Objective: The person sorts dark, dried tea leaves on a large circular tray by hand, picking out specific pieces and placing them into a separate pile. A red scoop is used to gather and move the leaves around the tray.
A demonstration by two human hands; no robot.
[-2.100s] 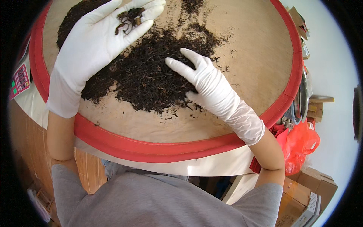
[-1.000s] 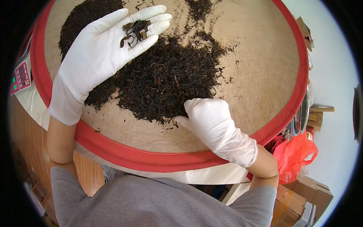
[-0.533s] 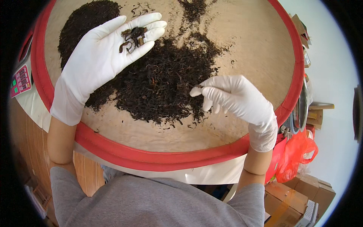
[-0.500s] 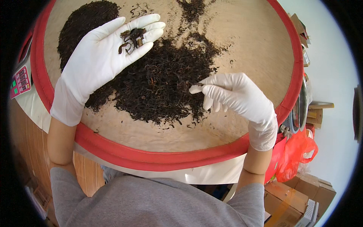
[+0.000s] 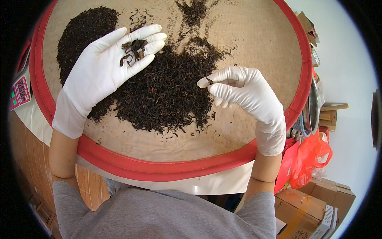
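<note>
Dark, twisted tea leaves [image 5: 163,91] lie in a loose heap on a round, pale woven tray [image 5: 175,149] with a red cloth rim. Over the heap's far left side my left hand [image 5: 101,65], in a white glove, lies palm up with its fingers stretched out. Several larger tea pieces [image 5: 133,51] rest loose on that palm and the finger bases. To the right of the heap my right hand [image 5: 242,89], also gloved in white, pinches one small dark tea leaf [image 5: 209,80] between thumb and forefinger, raised above the tray.
A denser tea mound [image 5: 81,40] sits at the tray's far left, and a smaller tea patch [image 5: 193,14] at the far edge. A pink-panelled scale [image 5: 20,92] is at the left. Beyond the right rim are a red plastic bag [image 5: 312,159], metal pans [image 5: 312,105] and cardboard boxes [image 5: 300,209].
My right hand has lifted slightly away from the heap, and the leaf in its pinch now shows clearly. My left hand stays palm up with the pieces on it. The view has shifted a little.
</note>
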